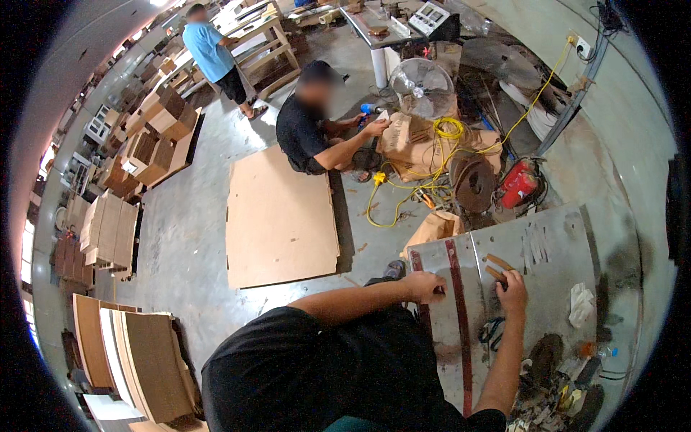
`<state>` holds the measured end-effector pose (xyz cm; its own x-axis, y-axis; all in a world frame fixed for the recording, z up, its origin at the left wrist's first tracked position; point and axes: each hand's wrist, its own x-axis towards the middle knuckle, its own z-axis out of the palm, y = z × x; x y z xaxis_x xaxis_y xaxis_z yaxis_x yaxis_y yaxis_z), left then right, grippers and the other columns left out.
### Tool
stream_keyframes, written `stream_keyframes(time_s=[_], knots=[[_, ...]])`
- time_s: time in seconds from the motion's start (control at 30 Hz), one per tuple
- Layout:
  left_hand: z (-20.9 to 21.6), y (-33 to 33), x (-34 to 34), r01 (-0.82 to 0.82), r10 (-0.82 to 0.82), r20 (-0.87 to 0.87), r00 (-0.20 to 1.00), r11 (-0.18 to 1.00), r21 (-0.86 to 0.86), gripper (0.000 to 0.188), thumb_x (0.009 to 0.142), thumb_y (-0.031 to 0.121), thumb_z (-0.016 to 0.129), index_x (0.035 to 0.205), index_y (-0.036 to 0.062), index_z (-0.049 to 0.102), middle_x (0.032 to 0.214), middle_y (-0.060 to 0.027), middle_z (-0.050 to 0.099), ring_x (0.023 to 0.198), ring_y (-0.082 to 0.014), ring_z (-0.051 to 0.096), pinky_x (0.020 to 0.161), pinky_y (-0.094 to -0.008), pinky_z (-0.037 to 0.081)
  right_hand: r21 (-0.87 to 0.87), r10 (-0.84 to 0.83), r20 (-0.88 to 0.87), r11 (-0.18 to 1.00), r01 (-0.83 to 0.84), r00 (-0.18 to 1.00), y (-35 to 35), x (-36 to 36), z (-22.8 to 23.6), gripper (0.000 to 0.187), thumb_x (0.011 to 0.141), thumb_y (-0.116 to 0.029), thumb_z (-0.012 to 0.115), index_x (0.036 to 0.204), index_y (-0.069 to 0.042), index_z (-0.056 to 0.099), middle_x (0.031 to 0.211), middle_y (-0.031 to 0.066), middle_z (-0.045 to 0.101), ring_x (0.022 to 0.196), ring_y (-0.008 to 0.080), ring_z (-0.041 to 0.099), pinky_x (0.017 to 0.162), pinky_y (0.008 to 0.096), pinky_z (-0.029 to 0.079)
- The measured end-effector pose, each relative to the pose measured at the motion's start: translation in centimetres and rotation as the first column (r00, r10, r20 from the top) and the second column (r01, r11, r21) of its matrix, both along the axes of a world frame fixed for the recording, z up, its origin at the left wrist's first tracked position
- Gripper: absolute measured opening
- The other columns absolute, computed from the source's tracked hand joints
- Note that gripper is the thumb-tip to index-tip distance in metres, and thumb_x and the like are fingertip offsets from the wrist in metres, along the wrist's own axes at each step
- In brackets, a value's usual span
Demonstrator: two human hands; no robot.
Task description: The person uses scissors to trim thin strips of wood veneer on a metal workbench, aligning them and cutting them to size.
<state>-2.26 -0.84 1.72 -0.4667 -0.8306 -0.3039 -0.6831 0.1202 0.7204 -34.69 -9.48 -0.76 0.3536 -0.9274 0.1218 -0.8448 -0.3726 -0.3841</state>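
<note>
A head-worn fisheye looks down on nearby hands [425, 286] [512, 294]; rim detail seems unclear.

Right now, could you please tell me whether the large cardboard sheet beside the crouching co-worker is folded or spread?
The cardboard sheet is spread: its broad face lies flat, with no flap raised.

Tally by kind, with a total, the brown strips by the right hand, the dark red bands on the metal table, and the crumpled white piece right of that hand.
Brown strips by the right hand: 2
Dark red bands: 2
Crumpled white piece: 1
Total: 5
</note>
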Motion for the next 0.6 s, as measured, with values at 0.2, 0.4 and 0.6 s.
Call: stream_keyframes(time_s=[0.2, 0.4, 0.6], knots=[[-1.4, 0.4, 0.4, -0.001, -0.005, -0.084, 0.996, 0.997, -0.072, 0.035, 0.086, 0.038, 0.064, 0.107, 0.0108, 0.064, 0.095, -0.0149, 0.07, 0.088, -0.0369, 0.068, 0.078, -0.048, 0.054, -0.019, -0.048, -0.008, 0.999, 0.048, 0.999, -1.0, 0.6, -0.4, 0.034, 0.078, -0.012, 0.073, 0.109, -0.005, 0.063, 0.114, 0.0156, 0.062, 0.105, 0.038, 0.059, 0.092, 0.047, 0.048], [0.0, 0.3, 0.4, -0.034, 0.033, -0.085, 0.996, 0.999, -0.008, 0.031, 0.084, 0.034, 0.065, 0.104, 0.0098, 0.069, 0.097, -0.0129, 0.072, 0.093, -0.0334, 0.069, 0.082, -0.0434, 0.055, -0.082, -0.036, 0.032, 0.996, 0.038, 0.999, -0.2, 2.0, 0.9, 0.027, 0.083, -0.015, 0.068, 0.107, -0.005, 0.063, 0.109, 0.0154, 0.064, 0.099, 0.0371, 0.061, 0.087, 0.0455, 0.05], [-1.3, -0.1, -0.6, 0.063, -0.064, -0.007, 0.998, 0.997, -0.053, 0.032, 0.086, 0.038, 0.065, 0.107, 0.0129, 0.067, 0.1, -0.0144, 0.07, 0.089, -0.0336, 0.069, 0.079, -0.045, 0.055, 0.284, -0.093, 0.454, 0.958, -0.045, 0.886, 6.0, 7.6, 0.9, 0.026, 0.094, -0.022, 0.062, 0.108, 0.0, 0.063, 0.093, 0.0109, 0.066, 0.087, 0.0217, 0.064, 0.078, 0.035, 0.051]])
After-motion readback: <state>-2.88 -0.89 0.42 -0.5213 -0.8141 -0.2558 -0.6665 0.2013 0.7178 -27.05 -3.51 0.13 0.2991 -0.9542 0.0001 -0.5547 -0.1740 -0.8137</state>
